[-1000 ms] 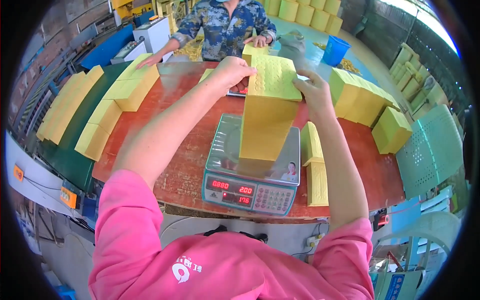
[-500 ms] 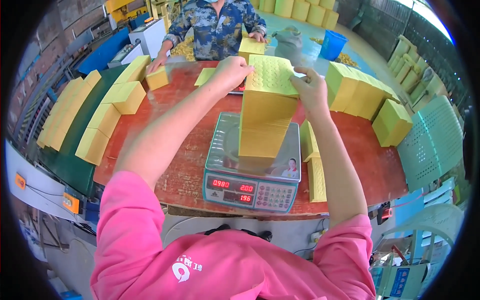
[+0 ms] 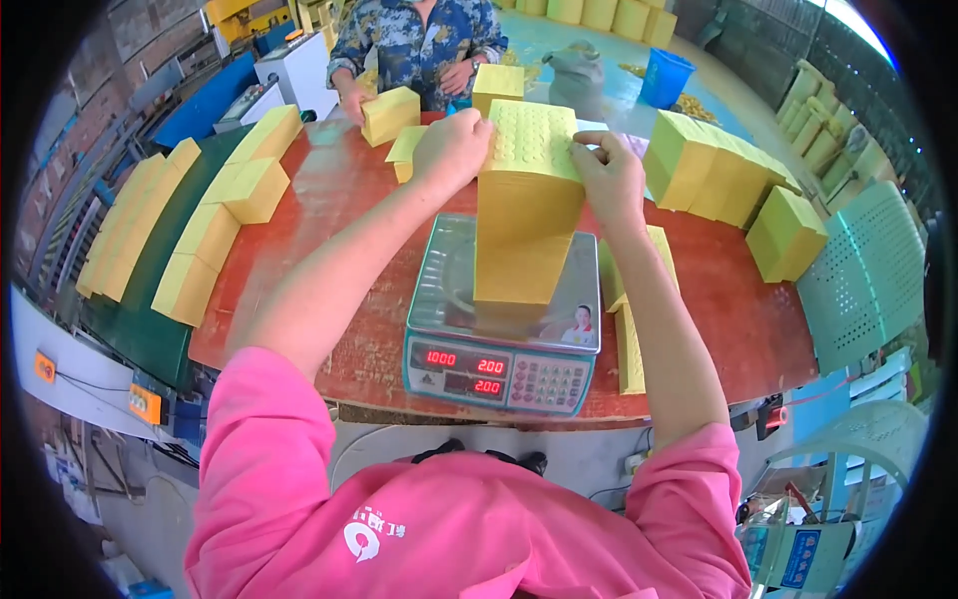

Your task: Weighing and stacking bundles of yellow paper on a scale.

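A tall stack of yellow paper sheets (image 3: 526, 235) stands upright on the steel pan of a digital weighing scale (image 3: 439, 275). Rows of round punched marks cover its top sheet. My left hand (image 3: 451, 155) is closed at the stack's upper left edge, its fingertips partly hidden. At the upper right edge, my right hand (image 3: 612, 178) pinches the sheets between thumb and fingers. Red digits glow on the scale's front panel, beside a keypad.
Yellow paper blocks (image 3: 714, 165) line the red table (image 3: 349, 344) at right, and others (image 3: 215, 235) stand at left beside a green strip. Opposite, a co-worker in a camouflage jacket (image 3: 414, 45) handles a paper block (image 3: 391, 115). A blue bucket (image 3: 666, 78) stands behind.
The top of the stack has settled lower and flatter between my hands, and the scale's digits have changed. The co-worker's block has moved right; their other hand has left the stack behind mine.
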The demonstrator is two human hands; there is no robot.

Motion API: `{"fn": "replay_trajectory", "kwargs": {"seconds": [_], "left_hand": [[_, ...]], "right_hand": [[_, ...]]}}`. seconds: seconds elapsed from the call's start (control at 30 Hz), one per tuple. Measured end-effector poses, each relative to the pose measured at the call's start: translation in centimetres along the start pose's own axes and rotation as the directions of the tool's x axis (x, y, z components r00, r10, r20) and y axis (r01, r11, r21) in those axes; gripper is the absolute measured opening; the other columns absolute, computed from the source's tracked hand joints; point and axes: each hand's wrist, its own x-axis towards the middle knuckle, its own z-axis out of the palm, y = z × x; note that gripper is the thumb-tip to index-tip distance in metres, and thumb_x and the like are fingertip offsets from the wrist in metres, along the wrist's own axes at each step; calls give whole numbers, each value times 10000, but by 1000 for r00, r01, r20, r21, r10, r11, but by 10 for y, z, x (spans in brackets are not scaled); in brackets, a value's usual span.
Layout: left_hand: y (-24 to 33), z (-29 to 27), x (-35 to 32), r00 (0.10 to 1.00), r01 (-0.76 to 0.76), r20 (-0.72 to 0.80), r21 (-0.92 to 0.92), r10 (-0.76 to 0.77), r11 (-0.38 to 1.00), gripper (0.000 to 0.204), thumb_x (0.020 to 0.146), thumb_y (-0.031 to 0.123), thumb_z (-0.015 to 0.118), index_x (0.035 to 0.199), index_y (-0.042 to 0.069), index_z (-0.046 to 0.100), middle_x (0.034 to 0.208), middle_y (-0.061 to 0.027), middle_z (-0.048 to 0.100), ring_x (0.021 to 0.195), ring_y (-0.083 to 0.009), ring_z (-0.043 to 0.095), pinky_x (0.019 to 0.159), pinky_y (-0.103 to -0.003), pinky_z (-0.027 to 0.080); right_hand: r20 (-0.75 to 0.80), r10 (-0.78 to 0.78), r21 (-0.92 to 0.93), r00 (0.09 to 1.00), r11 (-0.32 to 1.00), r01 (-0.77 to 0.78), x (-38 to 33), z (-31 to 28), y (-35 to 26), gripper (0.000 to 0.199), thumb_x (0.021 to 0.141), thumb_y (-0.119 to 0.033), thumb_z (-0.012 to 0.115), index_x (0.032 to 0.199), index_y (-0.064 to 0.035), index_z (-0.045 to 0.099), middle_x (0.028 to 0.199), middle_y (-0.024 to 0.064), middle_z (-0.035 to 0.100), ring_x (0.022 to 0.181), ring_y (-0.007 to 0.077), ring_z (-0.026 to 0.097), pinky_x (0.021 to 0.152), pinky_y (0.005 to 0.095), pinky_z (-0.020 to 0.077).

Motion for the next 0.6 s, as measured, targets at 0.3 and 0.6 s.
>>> {"fn": "replay_trajectory", "kwargs": {"seconds": [0.3, 0.6], "left_hand": [[25, -71, -132, 880, 410, 211, -788, -425, 459, 289, 987, 280, 530, 762, 99, 530, 567, 3, 499, 427, -54, 376, 402, -215, 257], [11, -89, -240, 690, 417, 37, -837, -723, 355, 272, 987, 276, 536, 773, 108, 537, 555, 5, 477, 447, -68, 389, 413, -221, 255]], "right_hand": [[-40, 82, 464, 996, 884, -54, -58, -36, 6, 198, 944, -67, 563, 1099, 16, 653, 720, -33, 498, 600, 54, 444, 526, 218, 347], [130, 251, 599, 959, 751, -278, -149, -48, 42, 174, 937, -51, 548, 1053, 15, 660, 705, -14, 510, 606, 56, 459, 555, 219, 387]]}}
